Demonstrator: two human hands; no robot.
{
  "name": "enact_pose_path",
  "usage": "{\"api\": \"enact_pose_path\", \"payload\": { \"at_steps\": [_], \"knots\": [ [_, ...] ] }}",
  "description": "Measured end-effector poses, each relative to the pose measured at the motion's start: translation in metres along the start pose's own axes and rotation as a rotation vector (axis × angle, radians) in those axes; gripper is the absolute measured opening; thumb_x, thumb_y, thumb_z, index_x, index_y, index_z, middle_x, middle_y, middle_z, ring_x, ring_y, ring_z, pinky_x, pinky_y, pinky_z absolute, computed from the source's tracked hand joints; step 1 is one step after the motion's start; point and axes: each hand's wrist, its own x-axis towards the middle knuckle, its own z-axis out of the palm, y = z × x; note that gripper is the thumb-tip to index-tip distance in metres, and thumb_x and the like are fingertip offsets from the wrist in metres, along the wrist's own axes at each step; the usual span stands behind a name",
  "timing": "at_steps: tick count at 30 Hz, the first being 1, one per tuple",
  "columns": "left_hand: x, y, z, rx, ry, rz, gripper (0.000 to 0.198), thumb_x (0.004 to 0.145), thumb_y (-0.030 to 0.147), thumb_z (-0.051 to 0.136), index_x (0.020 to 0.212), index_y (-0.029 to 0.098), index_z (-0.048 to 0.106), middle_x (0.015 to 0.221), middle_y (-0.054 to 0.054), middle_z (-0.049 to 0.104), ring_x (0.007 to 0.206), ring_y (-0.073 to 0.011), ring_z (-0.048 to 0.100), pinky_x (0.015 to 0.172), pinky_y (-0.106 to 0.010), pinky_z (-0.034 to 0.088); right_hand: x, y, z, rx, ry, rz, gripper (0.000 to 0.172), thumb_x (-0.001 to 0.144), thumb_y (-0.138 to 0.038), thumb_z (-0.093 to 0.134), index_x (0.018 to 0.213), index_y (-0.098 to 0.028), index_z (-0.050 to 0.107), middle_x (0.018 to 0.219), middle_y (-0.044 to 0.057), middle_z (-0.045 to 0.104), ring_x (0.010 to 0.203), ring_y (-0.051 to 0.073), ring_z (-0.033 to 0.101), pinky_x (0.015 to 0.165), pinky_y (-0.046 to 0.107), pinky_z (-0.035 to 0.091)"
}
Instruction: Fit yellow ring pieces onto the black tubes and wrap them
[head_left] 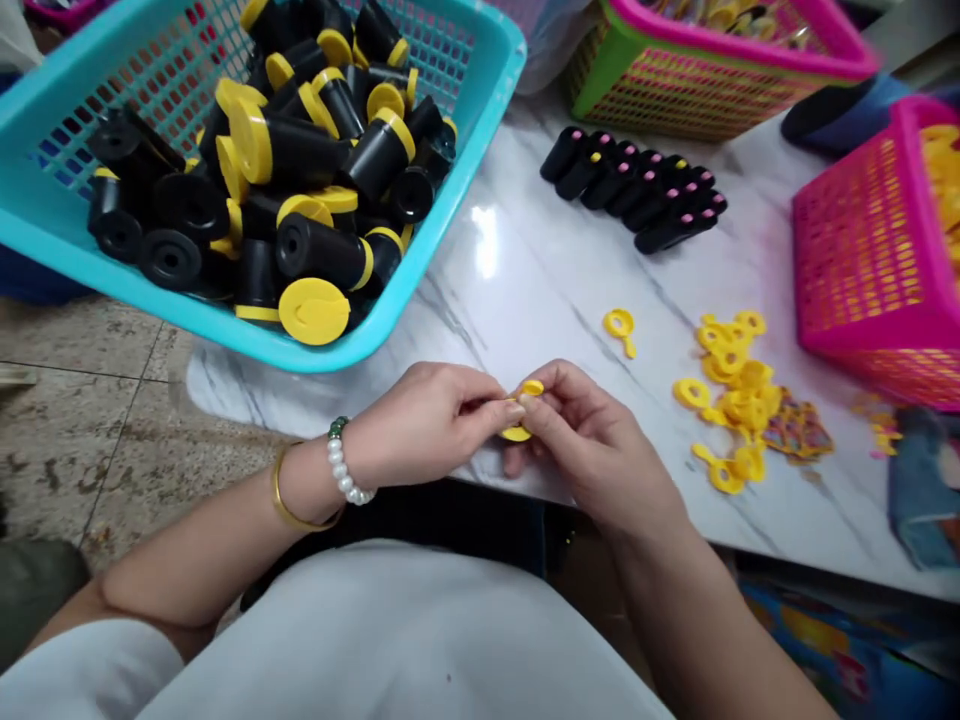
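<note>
Between my hands, at the table's front edge, are yellow plastic pieces (516, 433), mostly covered by my fingers. My left hand (442, 415) pinches them from the left, thumb laid across the top. From the other side my right hand (589, 430) grips them between thumb and fingers. A small yellow ring-shaped part shows above my right thumb, and a rounded yellow edge shows below. How the pieces fit together is hidden. One loose yellow ring with a short tab (619, 325) lies beyond my right hand, and a pile of similar yellow rings (742, 400) lies to its right.
A turquoise basket (420, 300) full of black cylinders with yellow caps stands at upper left. Black tubes with pink or yellow tips (630, 185) lie grouped behind. A pink-and-green basket (675, 85) and a pink basket (855, 260) stand right. Small patterned pieces (799, 428) lie beside the rings.
</note>
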Motion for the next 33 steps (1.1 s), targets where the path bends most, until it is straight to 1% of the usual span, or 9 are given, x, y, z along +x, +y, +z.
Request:
{"api": "enact_pose_path", "payload": {
  "at_steps": [3, 8, 13, 17, 19, 21, 24, 26, 33],
  "knots": [
    [-0.004, -0.001, 0.005, 0.035, 0.013, 0.114, 0.035, 0.099, 0.024, 0.046, 0.075, 0.017, 0.072, 0.071, 0.002, 0.067, 0.068, -0.0099, 0.057, 0.069, -0.023, 0.041, -0.001, 0.000, 0.002, -0.012, 0.024, -0.030, 0.036, 0.085, -0.054, 0.068, 0.088, -0.022, 0.051, 0.056, -0.008, 0.056, 0.045, 0.010, 0.061, 0.047, 0.019, 0.050],
    [-0.014, -0.012, 0.022, 0.204, 0.244, 0.209, 0.024, 0.099, 0.028, 0.049, 0.105, 0.016, 0.068, 0.088, -0.004, 0.069, 0.081, -0.0144, 0.062, 0.077, -0.026, 0.047, -0.002, 0.003, -0.016, 0.054, -0.138, -0.028, 0.041, 0.084, -0.048, 0.071, 0.111, -0.020, 0.060, 0.073, -0.002, 0.063, 0.054, 0.011, 0.062, 0.054, 0.024, 0.055],
    [-0.016, -0.016, 0.027, 0.315, 0.256, 0.266, 0.029, 0.101, 0.029, 0.042, 0.104, 0.018, 0.069, 0.081, -0.002, 0.062, 0.074, -0.0131, 0.058, 0.071, -0.025, 0.047, 0.008, -0.005, -0.036, 0.174, -0.188, 0.064, 0.037, 0.082, -0.052, 0.069, 0.086, -0.015, 0.067, 0.077, 0.006, 0.068, 0.061, 0.013, 0.061, 0.044, 0.020, 0.046],
    [-0.016, -0.016, 0.027, 0.347, 0.254, 0.234, 0.031, 0.103, 0.033, 0.039, 0.104, 0.019, 0.067, 0.081, -0.002, 0.060, 0.073, -0.0131, 0.057, 0.070, -0.026, 0.047, 0.018, -0.019, -0.034, -0.047, -0.266, 0.095, 0.037, 0.077, -0.050, 0.075, 0.083, -0.015, 0.064, 0.066, 0.000, 0.064, 0.054, 0.009, 0.055, 0.045, 0.019, 0.041],
    [-0.017, -0.017, 0.030, 0.358, 0.266, 0.236, 0.032, 0.099, 0.042, 0.048, 0.110, 0.017, 0.063, 0.085, -0.003, 0.061, 0.076, -0.0150, 0.058, 0.071, -0.027, 0.048, 0.019, -0.025, -0.030, -0.196, -0.305, 0.072, 0.033, 0.078, -0.046, 0.073, 0.087, -0.017, 0.061, 0.068, -0.002, 0.062, 0.055, 0.010, 0.053, 0.048, 0.021, 0.041],
    [-0.019, -0.017, 0.034, 0.410, 0.260, 0.213, 0.036, 0.093, 0.047, 0.058, 0.110, 0.016, 0.061, 0.091, -0.004, 0.060, 0.077, -0.0169, 0.059, 0.069, -0.029, 0.049, 0.013, -0.028, -0.025, -0.403, -0.260, -0.013, 0.025, 0.084, -0.042, 0.066, 0.089, -0.019, 0.057, 0.068, -0.003, 0.060, 0.058, 0.011, 0.053, 0.054, 0.023, 0.041],
    [-0.021, -0.013, 0.042, 0.501, 0.231, 0.128, 0.017, 0.093, 0.034, 0.058, 0.099, 0.018, 0.061, 0.093, -0.004, 0.059, 0.074, -0.0176, 0.059, 0.064, -0.029, 0.049, -0.001, -0.029, -0.018, -0.681, -0.134, -0.124, 0.014, 0.092, -0.034, 0.054, 0.087, -0.021, 0.053, 0.071, -0.002, 0.060, 0.065, 0.014, 0.054, 0.061, 0.027, 0.040],
    [-0.022, -0.011, 0.046, 0.495, 0.247, 0.108, 0.008, 0.093, 0.024, 0.055, 0.098, 0.020, 0.060, 0.092, -0.003, 0.059, 0.073, -0.0175, 0.060, 0.062, -0.028, 0.048, -0.008, -0.027, -0.016, -0.707, -0.124, -0.147, 0.013, 0.095, -0.032, 0.048, 0.088, -0.021, 0.051, 0.075, 0.000, 0.060, 0.069, 0.015, 0.054, 0.064, 0.028, 0.040],
    [-0.008, -0.036, 0.054, 0.501, 0.353, 0.277, 0.021, 0.080, 0.013, 0.053, 0.096, 0.024, 0.060, 0.087, -0.003, 0.061, 0.070, -0.0169, 0.065, 0.057, -0.025, 0.047, 0.013, -0.031, -0.033, -0.439, -0.361, -0.044, 0.019, 0.081, -0.030, 0.066, 0.085, -0.019, 0.052, 0.066, -0.006, 0.050, 0.060, 0.008, 0.042, 0.054, 0.020, 0.033]
  ]
}}
